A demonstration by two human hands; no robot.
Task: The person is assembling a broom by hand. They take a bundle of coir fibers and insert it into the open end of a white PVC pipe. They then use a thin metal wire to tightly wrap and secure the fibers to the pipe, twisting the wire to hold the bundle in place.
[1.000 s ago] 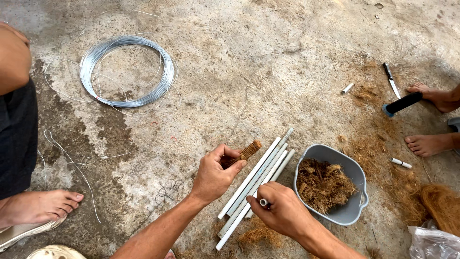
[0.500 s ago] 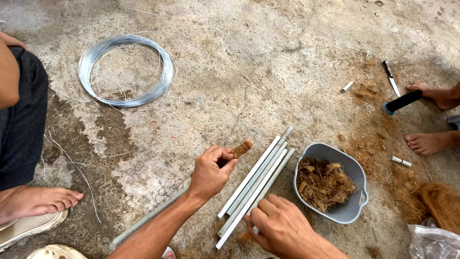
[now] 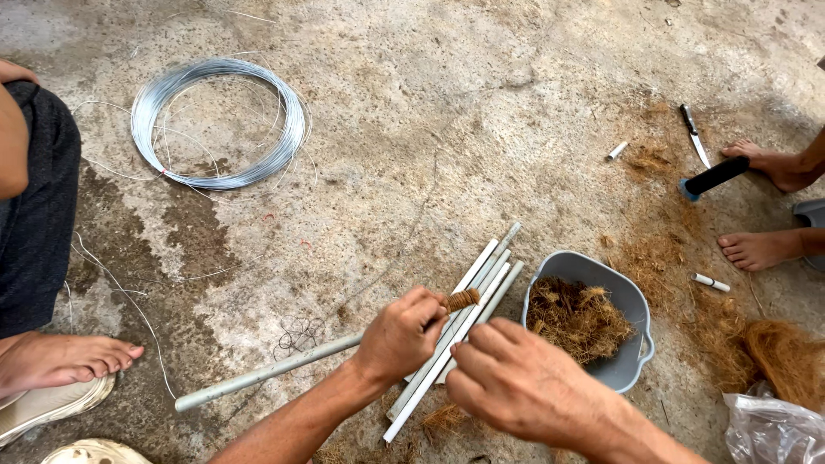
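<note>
At far left, a seated person's dark-clothed leg (image 3: 39,215) and bare foot (image 3: 60,361) resting on a pale sandal (image 3: 51,404) on the concrete floor (image 3: 412,112). Just right of that, a coil of silver wire (image 3: 215,120) lying flat, with loose strands trailing toward the foot. Lower centre, left hand (image 3: 400,337) clenched around a long grey plastic pipe (image 3: 266,372), held at a slant with its fibre-wrapped brown tip (image 3: 462,300) poking out past the fingers, above a bundle of white and grey pipes (image 3: 468,301) lying diagonally on the floor. Right hand (image 3: 516,382) curled beside the left, fingertips at the bundle; whether gripping anything cannot be told. Just right of the bundle, a grey plastic bucket (image 3: 632,305) holding brown coconut fibre (image 3: 576,318). Further right, loose fibre scattered about, short pipe offcuts, a knife (image 3: 694,135), a black-handled tool (image 3: 715,176) and another person's bare feet (image 3: 760,249).
</note>
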